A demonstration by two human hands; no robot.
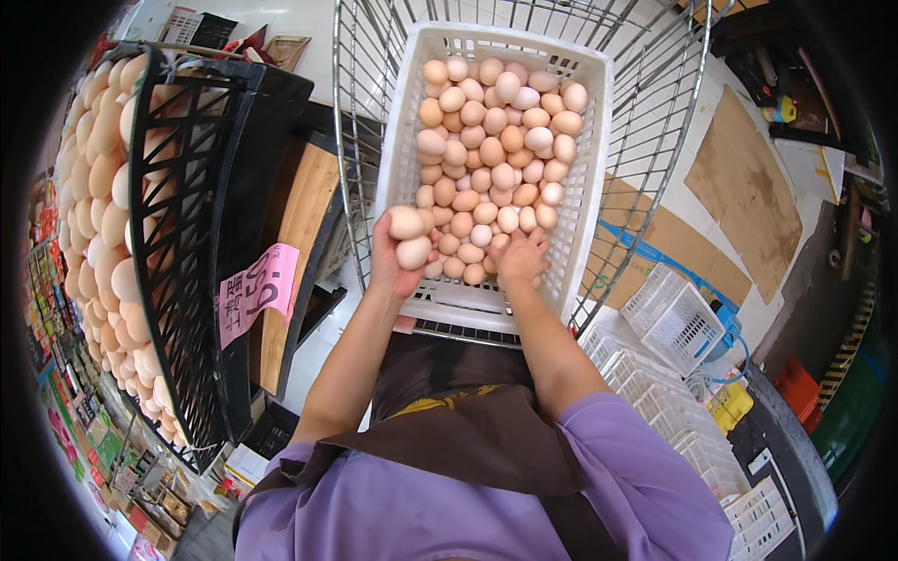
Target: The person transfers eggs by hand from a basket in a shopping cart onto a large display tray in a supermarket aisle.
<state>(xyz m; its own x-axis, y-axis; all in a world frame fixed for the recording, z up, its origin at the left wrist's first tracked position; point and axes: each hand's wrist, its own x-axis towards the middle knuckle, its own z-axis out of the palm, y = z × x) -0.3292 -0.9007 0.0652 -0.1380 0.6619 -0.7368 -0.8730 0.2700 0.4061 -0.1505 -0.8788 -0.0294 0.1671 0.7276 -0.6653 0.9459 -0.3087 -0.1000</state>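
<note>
Brown and pinkish eggs (491, 151) lie heaped in a white plastic crate (466, 308) with slotted walls, directly before me. The crate rests in a wire shopping cart (649, 203). My left hand (393, 270) is at the near left of the crate and cups several eggs (412, 238), two of them plain to see on top. At the near right, my right hand (523, 259) lies palm down on the heap with its fingers spread among the eggs. Whether its fingers grip an egg underneath is hidden.
On the left a black plastic lattice rack (182, 210) holds many more eggs (105, 224). A pink paper sign (258, 294) with writing hangs beside a wooden board (298, 259). White plastic baskets (673, 322) stand at the right, near flattened cardboard (747, 196) on the floor.
</note>
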